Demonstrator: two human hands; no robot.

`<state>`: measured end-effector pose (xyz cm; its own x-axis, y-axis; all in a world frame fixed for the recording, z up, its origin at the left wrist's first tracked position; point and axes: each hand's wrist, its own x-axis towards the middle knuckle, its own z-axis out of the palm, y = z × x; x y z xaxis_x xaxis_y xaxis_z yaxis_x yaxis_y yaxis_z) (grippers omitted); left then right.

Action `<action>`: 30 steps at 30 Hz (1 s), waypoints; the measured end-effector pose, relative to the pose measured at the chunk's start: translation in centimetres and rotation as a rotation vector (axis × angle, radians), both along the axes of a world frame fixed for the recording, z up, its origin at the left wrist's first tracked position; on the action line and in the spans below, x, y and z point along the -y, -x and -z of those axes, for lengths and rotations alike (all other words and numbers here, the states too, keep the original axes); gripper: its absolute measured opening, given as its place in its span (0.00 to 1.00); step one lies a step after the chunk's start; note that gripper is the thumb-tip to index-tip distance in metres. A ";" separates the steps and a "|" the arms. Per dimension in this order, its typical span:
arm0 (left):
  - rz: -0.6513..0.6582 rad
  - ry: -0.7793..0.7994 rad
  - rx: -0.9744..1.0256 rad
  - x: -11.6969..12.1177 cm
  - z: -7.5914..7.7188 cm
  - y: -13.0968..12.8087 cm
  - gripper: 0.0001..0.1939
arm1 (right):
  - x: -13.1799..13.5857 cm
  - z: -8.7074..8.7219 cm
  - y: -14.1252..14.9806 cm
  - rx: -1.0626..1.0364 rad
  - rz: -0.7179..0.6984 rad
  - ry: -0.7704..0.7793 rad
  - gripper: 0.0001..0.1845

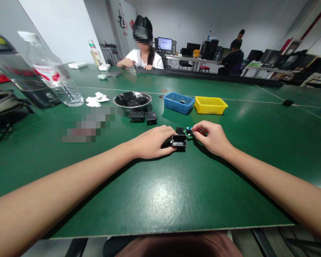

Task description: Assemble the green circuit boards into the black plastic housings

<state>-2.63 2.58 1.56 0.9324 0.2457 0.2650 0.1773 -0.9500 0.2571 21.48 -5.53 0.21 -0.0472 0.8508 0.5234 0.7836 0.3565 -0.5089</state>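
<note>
My left hand (152,142) rests on the green table (155,192) and grips a small black plastic housing (179,140), its open side facing me. My right hand (212,136) pinches a small green circuit board (188,132) at the housing's far right corner. Both hands are closed on their parts, close together in the middle of the table.
Two black housings (142,116) lie in front of a metal bowl (132,101) holding more of them. A blue bin (179,102) and a yellow bin (210,105) stand behind my hands. Water bottles (55,75) and a bag (5,107) are at left. A person sits across the table.
</note>
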 end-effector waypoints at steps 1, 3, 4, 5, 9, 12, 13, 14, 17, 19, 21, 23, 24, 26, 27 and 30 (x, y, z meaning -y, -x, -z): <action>0.000 0.000 -0.001 0.0 0.0 0.0 0.15 | 0.0 0.0 0.0 -0.014 0.001 0.001 0.05; 0.001 0.000 -0.003 0.0 0.0 0.0 0.15 | 0.0 0.1 0.0 -0.039 -0.007 0.010 0.05; 0.002 0.000 -0.003 0.0 0.0 0.0 0.15 | 0.0 0.1 0.0 -0.048 -0.015 0.016 0.04; 0.003 0.001 -0.002 0.0 0.0 0.0 0.15 | 0.0 0.1 0.0 -0.055 -0.023 0.023 0.04; -0.001 -0.001 0.004 0.1 -0.1 0.0 0.14 | 0.0 0.1 0.0 -0.065 -0.049 0.049 0.05; -0.004 0.000 0.005 0.2 -0.2 0.0 0.14 | 0.0 0.1 0.0 -0.069 -0.050 0.074 0.05; -0.004 0.001 0.003 0.2 -0.2 0.0 0.14 | 0.0 0.1 0.0 -0.073 -0.049 0.083 0.05; -0.004 0.001 0.003 0.2 -0.2 0.0 0.14 | 0.0 0.1 0.0 -0.077 -0.047 0.091 0.05; -0.002 0.000 0.002 0.2 -0.2 0.0 0.14 | 0.0 0.2 0.0 -0.088 -0.040 0.106 0.06; 0.000 0.001 0.003 0.2 -0.2 0.0 0.14 | 0.0 0.2 0.0 -0.091 -0.040 0.108 0.07; -0.001 0.002 0.005 0.1 -0.2 0.0 0.14 | 0.0 0.2 0.0 -0.092 -0.043 0.109 0.07; -0.004 0.004 0.002 0.1 -0.2 0.0 0.14 | 0.0 0.2 0.0 -0.090 -0.043 0.112 0.07; -0.005 0.006 -0.001 0.1 -0.2 0.0 0.14 | 0.0 0.1 0.0 -0.089 -0.039 0.115 0.07; -0.007 0.008 -0.008 0.2 -0.2 -0.1 0.14 | 0.0 0.1 0.0 -0.088 -0.024 0.119 0.07; -0.008 0.009 -0.012 0.2 -0.2 -0.1 0.14 | 0.0 0.1 0.0 -0.087 -0.014 0.121 0.07; -0.013 0.010 -0.018 0.2 -0.2 -0.1 0.15 | -0.1 0.1 0.0 -0.086 0.012 0.124 0.07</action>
<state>-2.58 2.42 1.79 0.9338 0.2599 0.2459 0.1938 -0.9451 0.2631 21.52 -5.45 0.11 0.0042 0.9094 0.4159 0.7392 0.2772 -0.6138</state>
